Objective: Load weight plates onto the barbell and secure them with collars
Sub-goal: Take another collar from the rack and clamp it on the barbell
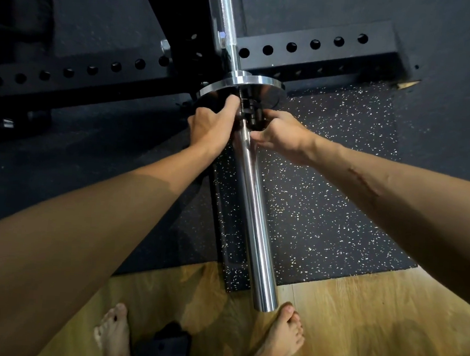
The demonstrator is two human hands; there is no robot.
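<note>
A chrome barbell sleeve runs from the rack toward my feet. A small steel weight plate sits on it, pushed against the sleeve's shoulder. A black collar is on the sleeve right against the plate. My left hand grips the collar from the left, its fingers reaching onto the plate's face. My right hand holds the collar from the right, with the thumb lying on the sleeve. Much of the collar is hidden by my fingers.
A black perforated rack beam crosses behind the plate. Speckled rubber matting lies under the sleeve, wooden floor nearer me. My bare feet stand by the sleeve's end, a dark object between them.
</note>
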